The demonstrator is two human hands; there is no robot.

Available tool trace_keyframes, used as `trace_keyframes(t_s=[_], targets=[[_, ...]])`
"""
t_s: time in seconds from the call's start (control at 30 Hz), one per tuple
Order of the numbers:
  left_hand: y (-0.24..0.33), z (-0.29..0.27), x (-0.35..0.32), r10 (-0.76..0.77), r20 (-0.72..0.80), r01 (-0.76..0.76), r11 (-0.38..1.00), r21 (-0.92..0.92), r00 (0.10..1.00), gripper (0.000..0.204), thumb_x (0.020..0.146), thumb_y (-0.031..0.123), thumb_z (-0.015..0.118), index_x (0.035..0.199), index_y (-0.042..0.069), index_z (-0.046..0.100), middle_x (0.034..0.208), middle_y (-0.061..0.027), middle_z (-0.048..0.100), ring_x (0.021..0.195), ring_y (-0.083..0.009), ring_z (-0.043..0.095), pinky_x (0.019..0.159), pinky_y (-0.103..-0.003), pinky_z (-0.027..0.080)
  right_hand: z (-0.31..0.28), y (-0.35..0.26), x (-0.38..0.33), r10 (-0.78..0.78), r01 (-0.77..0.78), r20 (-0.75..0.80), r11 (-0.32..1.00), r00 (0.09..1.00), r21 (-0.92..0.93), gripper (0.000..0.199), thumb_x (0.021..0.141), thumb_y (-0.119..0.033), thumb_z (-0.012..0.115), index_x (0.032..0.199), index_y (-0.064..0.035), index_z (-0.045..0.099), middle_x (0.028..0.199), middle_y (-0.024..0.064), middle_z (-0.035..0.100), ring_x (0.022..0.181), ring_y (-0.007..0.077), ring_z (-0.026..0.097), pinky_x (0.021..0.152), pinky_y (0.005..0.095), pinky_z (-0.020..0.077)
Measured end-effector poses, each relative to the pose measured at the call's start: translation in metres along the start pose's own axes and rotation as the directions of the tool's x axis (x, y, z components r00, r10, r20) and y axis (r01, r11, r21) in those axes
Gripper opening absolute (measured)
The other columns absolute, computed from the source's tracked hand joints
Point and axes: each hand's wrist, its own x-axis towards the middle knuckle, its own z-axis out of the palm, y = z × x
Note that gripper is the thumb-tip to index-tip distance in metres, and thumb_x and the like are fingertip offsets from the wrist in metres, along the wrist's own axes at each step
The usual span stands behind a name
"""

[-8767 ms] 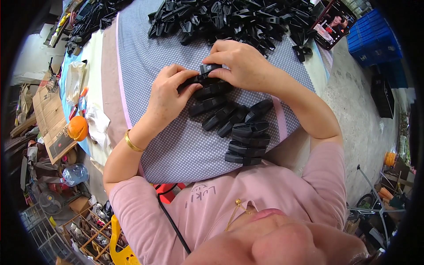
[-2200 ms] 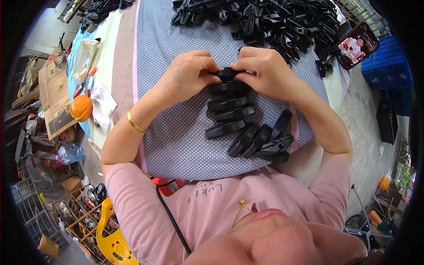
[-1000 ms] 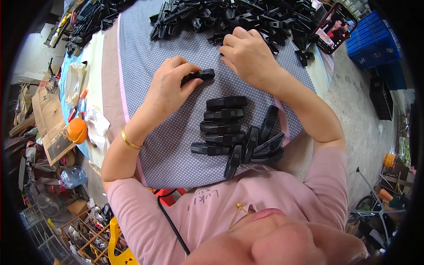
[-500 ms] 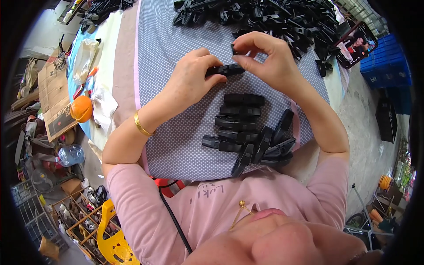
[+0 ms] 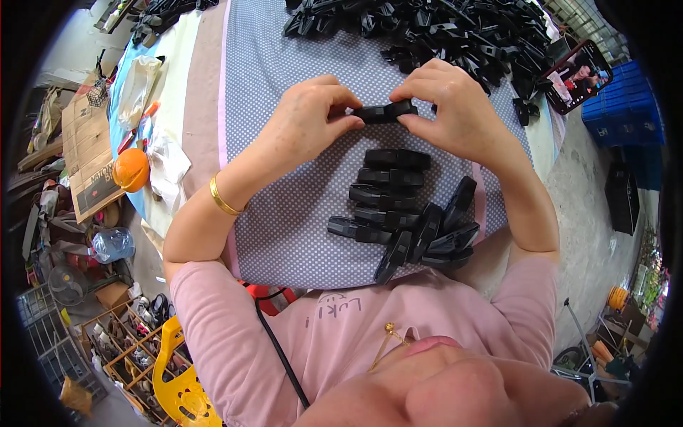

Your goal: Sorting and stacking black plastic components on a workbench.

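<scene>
A black plastic clip-like piece (image 5: 383, 114) is held level above the dotted cloth, stretched between my two hands. My left hand (image 5: 307, 119) pinches its left end between thumb and fingers. At the other end, the thumb and forefinger of my right hand (image 5: 455, 107) close on the piece. Below it, a short stack of similar black pieces (image 5: 390, 178) lies side by side on the cloth. More of them lie at angles in a loose cluster (image 5: 427, 231) closer to my body. The piece's fine details are too small to make out.
A large heap of black plastic parts (image 5: 441, 32) covers the far side of the table. A phone (image 5: 578, 77) with a lit screen stands at the far right. On the left lie an orange (image 5: 131, 170) and white plastic bags (image 5: 167, 162). Blue crates (image 5: 622, 107) stand beyond the right edge.
My right hand has come down onto the right end of the held piece; before, it was raised apart with a small dark bit in its fingers. The piece has shifted slightly right.
</scene>
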Motion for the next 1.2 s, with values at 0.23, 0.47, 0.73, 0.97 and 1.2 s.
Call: trace_keyframes(t_s=[0.23, 0.47, 0.73, 0.97, 1.2], targets=[[-0.001, 0.014, 0.004, 0.206, -0.141, -0.213, 0.976, -0.036, 0.968, 0.022, 0.079, 0.014, 0.072, 0.096, 0.0, 0.069, 0.087, -0.0086, 0.063, 0.075, -0.0209, 0.062, 0.068, -0.03, 0.051, 0.003, -0.004, 0.0, -0.128, 0.128, -0.078, 0.992, 0.989, 0.0, 0.023, 0.069, -0.007, 0.073, 0.091, -0.0038, 0.069, 0.09, 0.0077, 0.067, 0.089, 0.0246, 0.061, 0.08, 0.0351, 0.048], [-0.001, 0.005, 0.0, 0.148, -0.144, -0.131, 0.984, 0.122, 0.979, 0.02, 0.078, 0.018, 0.073, 0.087, 0.001, 0.07, 0.086, -0.0079, 0.065, 0.084, -0.0231, 0.057, 0.078, -0.035, 0.047, 0.005, 0.007, -0.004, -0.048, 0.048, -0.009, 0.999, 0.999, -0.015, 0.022, 0.068, -0.009, 0.075, 0.09, -0.0051, 0.07, 0.087, 0.0059, 0.068, 0.086, 0.0223, 0.06, 0.079, 0.0355, 0.0448], [-0.003, 0.001, 0.003, 0.112, -0.078, -0.105, 0.991, 0.089, 0.991, 0.02, 0.075, 0.02, 0.075, 0.081, 0.002, 0.07, 0.079, -0.0055, 0.065, 0.081, -0.0222, 0.056, 0.075, -0.034, 0.046, -0.008, 0.006, -0.006, -0.09, 0.091, 0.014, 0.984, 0.996, -0.156, 0.019, 0.066, -0.011, 0.076, 0.083, -0.0033, 0.07, 0.076, 0.0047, 0.063, 0.081, 0.0225, 0.058, 0.078, 0.0341, 0.0422], [-0.01, 0.004, 0.004, 0.183, -0.117, -0.18, 0.983, 0.031, 0.976, 0.022, 0.072, 0.02, 0.077, 0.08, 0.001, 0.07, 0.076, -0.0056, 0.064, 0.078, -0.0219, 0.057, 0.071, -0.034, 0.047, 0.011, -0.007, 0.003, -0.192, 0.187, -0.01, 0.968, 0.981, -0.167, 0.022, 0.07, -0.014, 0.074, 0.087, -0.0039, 0.066, 0.081, 0.0043, 0.062, 0.086, 0.0228, 0.057, 0.083, 0.0367, 0.0422], [-0.005, 0.003, 0.004, 0.162, -0.091, -0.158, 0.986, 0.054, 0.983, 0.022, 0.073, 0.021, 0.077, 0.081, 0.001, 0.071, 0.077, -0.0062, 0.065, 0.077, -0.0222, 0.058, 0.071, -0.033, 0.048, 0.001, -0.009, -0.005, -0.2, 0.188, -0.007, 0.934, 0.98, -0.304, 0.024, 0.075, -0.015, 0.07, 0.097, -0.0051, 0.066, 0.087, 0.0036, 0.061, 0.088, 0.0214, 0.057, 0.085, 0.0364, 0.0413]])
